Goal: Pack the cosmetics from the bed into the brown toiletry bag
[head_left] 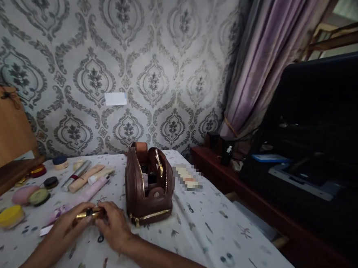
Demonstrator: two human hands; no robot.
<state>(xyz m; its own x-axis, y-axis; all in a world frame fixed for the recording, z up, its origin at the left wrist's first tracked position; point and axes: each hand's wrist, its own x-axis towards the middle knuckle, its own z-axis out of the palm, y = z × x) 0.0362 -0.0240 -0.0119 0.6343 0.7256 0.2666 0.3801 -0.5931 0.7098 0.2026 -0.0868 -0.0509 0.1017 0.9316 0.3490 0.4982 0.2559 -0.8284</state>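
Low over the front of the table, my left hand [65,229] and my right hand [113,226] are both closed on a slim gold cosmetic tube with a black middle [84,214]. The left fingers grip one end, the right fingers the other; the ends are partly hidden. Just right of my hands stands a brown makeup bag [149,205], its top unzipped. Inside it are dark-capped items [152,177] and a gold-coloured piece [159,165]. Past my left hand lie a lilac tube [93,189], a beige tube [86,178] and a silver tube [78,175].
Round jars, among them a yellow one [10,216], a green one [39,197] and a blue-lidded one [60,162], sit on the left. A blurred-out flat item [189,178] lies right of the bag. A dark television [314,131] stands on a reddish cabinet [207,162].
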